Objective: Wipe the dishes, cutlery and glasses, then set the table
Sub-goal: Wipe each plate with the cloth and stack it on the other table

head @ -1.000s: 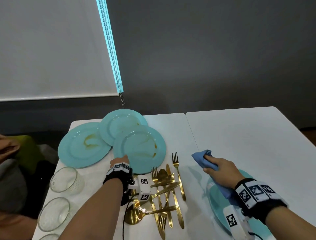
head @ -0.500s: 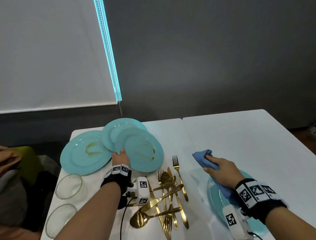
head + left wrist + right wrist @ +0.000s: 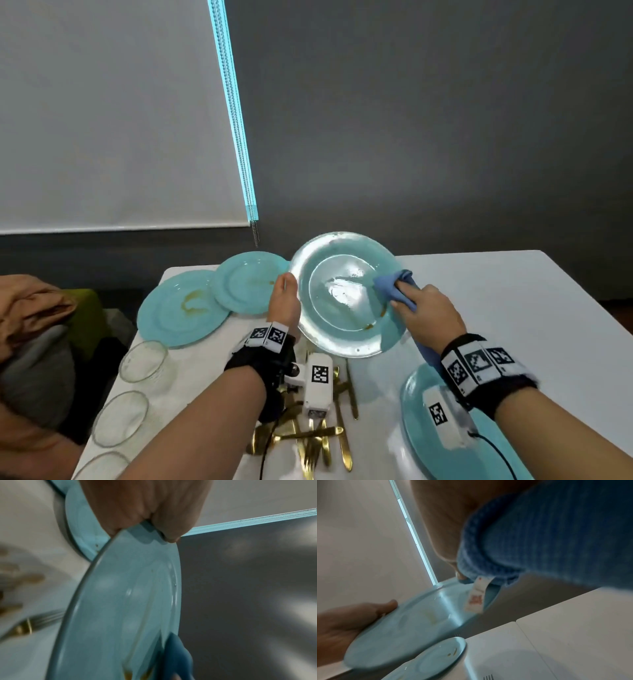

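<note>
Turquoise plate (image 3: 342, 294) tilted up, left hand (image 3: 284, 305) gripping rim, face toward viewer.

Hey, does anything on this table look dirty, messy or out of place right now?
Yes. The raised plate carries brown smears near the blue cloth, and the leftmost plate has a brown smear. The gold cutlery lies in a crossed heap.

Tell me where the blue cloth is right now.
In the head view, the blue cloth is right of centre, gripped by the right hand against the raised turquoise plate that the left hand holds.
</note>
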`<state>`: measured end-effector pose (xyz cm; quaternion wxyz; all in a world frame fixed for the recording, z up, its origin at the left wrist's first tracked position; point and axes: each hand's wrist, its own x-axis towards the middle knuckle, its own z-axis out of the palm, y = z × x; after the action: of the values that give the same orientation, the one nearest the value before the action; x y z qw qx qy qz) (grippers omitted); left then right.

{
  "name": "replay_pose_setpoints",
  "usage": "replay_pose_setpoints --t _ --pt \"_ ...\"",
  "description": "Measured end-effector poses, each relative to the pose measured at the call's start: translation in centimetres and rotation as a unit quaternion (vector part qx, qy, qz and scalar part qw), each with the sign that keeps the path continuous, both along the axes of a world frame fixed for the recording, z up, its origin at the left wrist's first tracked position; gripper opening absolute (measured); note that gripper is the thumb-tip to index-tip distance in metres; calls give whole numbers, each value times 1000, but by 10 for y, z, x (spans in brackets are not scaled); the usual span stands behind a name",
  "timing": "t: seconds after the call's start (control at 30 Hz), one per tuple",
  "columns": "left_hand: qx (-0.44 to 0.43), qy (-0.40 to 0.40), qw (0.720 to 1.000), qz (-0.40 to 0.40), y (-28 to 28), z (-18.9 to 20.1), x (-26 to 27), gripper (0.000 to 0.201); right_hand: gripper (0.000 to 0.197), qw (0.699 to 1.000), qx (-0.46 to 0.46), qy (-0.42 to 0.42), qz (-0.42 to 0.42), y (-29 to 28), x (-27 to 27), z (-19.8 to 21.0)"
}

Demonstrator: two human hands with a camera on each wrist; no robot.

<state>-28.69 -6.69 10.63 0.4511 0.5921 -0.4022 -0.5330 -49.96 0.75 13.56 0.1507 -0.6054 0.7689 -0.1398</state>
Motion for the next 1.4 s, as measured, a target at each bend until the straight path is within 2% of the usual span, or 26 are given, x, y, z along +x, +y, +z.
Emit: replay_pose_setpoints --t 0.07,0.13,0.2,0.23,0.33,0.43,0.47,0.53,0.6,0.67,0.73,0.8,0.87,0.97,1.03,1.07,1.1,1.17,1.23,1.3,1.33,1.4 --pt "-8 43 999 -10 13 7 -26 33 39 1000 -4 -15 9 10 5 -8" --pt "-19 66 998 0 22 14 -43 25 36 997 29 2 78 34 12 -17" --pt "-29 69 997 -4 26 12 -51 26 38 984 78 66 145 60 3 -15" --pt "-29 74 997 -12 29 9 -54 26 39 979 93 107 149 66 -11 -9" --pt "-17 102 993 -59 42 2 -69 24 41 978 97 175 60 61 -60 11" --pt "-1 129 986 -101 58 10 -93 24 42 987 60 149 -10 56 -66 17" --pt "-1 131 985 -110 62 13 -100 24 43 990 57 131 6 60 -57 15" --pt "-14 109 988 -112 66 14 -107 25 42 988 70 104 94 80 -41 0" --pt "-31 89 990 -109 67 11 -106 26 44 973 114 123 157 104 -47 -12" --pt "-56 69 990 -113 68 11 -106 26 44 970 141 157 120 108 -79 -12" --pt "-81 58 986 -137 72 11 -114 25 43 981 117 154 29 101 -108 -3" --pt "-93 62 980 -163 79 13 -131 24 42 991 26 121 -54 85 -112 6" --pt "-97 67 977 -179 83 16 -148 24 43 994 -50 63 -72 73 -89 11" --pt "-101 67 973 -198 79 14 -160 22 37 998 -41 32 34 85 -54 -2" --pt "-112 56 972 -198 73 10 -158 20 34 991 24 72 113 105 -55 -15" --pt "-117 42 972 -201 71 9 -155 21 35 985 57 100 125 111 -65 -15" --pt "-120 33 971 -202 69 10 -154 21 38 981 81 129 118 114 -80 -11" --pt "-120 26 972 -198 67 12 -151 22 41 982 102 151 45 111 -111 0" --pt "-119 41 972 -200 69 16 -152 23 42 987 54 130 -72 101 -134 17" --pt "-141 31 965 -220 75 19 -159 22 45 985 -30 89 -146 85 -135 27" --pt "-155 20 959 -234 80 20 -166 22 48 984 -58 70 -155 78 -126 30" --pt "-175 6 952 -250 86 23 -177 22 50 989 -88 35 -118 70 -96 29"
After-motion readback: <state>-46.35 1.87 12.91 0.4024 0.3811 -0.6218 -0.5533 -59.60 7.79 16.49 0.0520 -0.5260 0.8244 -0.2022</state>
